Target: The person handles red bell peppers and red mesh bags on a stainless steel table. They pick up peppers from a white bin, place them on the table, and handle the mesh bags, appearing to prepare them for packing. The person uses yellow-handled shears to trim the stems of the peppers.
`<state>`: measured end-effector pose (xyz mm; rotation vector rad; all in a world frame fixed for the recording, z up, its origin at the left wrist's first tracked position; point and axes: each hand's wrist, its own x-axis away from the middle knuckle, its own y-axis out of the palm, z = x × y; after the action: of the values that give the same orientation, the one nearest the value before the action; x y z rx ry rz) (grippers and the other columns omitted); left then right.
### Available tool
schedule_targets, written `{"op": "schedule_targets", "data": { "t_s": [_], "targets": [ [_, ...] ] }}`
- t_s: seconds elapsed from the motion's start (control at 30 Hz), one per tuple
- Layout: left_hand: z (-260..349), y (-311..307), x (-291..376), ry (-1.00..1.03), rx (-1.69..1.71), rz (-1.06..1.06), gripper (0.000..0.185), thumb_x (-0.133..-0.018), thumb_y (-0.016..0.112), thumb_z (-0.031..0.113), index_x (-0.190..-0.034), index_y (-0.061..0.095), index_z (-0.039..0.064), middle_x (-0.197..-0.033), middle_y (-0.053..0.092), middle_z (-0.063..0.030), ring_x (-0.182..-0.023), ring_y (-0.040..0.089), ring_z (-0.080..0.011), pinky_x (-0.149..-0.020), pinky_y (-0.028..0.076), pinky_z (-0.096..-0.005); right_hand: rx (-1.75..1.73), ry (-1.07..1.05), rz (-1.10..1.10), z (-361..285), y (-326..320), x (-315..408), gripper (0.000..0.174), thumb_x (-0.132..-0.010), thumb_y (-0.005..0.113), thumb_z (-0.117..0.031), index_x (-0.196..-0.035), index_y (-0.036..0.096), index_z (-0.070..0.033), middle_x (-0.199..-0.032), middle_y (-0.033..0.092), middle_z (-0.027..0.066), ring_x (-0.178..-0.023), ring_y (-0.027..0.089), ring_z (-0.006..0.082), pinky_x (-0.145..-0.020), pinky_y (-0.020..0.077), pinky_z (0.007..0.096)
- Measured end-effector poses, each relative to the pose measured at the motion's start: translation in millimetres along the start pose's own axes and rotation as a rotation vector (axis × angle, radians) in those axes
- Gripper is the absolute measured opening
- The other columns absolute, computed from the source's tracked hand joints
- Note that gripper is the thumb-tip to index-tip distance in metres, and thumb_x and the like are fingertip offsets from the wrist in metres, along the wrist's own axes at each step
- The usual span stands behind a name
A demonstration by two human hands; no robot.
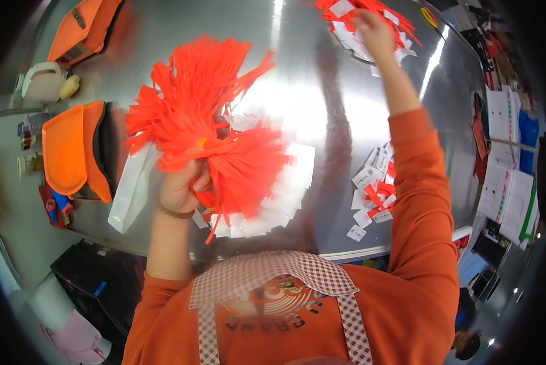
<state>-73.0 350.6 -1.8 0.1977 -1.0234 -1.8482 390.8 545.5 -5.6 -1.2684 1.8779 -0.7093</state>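
My left hand grips a thick bundle of red strips near its middle. A small orange band shows where the strips gather. White tags, blurred, fan out at the lower right ends of the bundle. A long white strip of paper or plastic hangs beside my wrist. At the far right of the metal table, my right hand rests on or just over a second heap of red strips with white tags. Its fingertips partly hide against the heap, so its grip is unclear.
Several loose printed tags and red pieces lie near my right forearm on the metal table. Yellow-handled scissors are at the far right. Orange bins and a white pitcher line the left side. White boxes stand at right.
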Motion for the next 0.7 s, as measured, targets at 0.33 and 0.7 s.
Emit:
{"op": "schedule_targets", "data": {
  "t_s": [0.33, 0.7],
  "targets": [
    [22, -16, 24, 0.071, -0.063, 0.028, 0.030, -0.095, 0.060, 0.026, -0.117, 0.061, 0.006, -0.094, 0.065, -0.0058, -0.047, 0.036, -0.0041, -0.048, 0.029, -0.0196, 0.569, 0.452, -0.240, 167, 29, -77, 0.081, -0.075, 0.061, -0.065, -0.127, 0.058, -0.003, -0.127, 0.059, 0.0204, -0.123, 0.052, 0.0352, -0.102, 0.0393, 0.0450],
    [23, -19, 19, 0.067, -0.045, 0.033, 0.040, -0.092, 0.063, 0.023, -0.125, 0.054, 0.003, -0.108, 0.060, -0.0029, -0.060, 0.045, -0.0076, -0.054, 0.036, -0.0222, -1.204, 0.291, -0.170, 43, -207, -19, 0.033, -0.089, 0.063, -0.016, -0.118, 0.058, 0.001, -0.104, 0.067, 0.0104, -0.094, 0.066, 0.0182, -0.083, 0.0547, 0.0317]
  ]
}}
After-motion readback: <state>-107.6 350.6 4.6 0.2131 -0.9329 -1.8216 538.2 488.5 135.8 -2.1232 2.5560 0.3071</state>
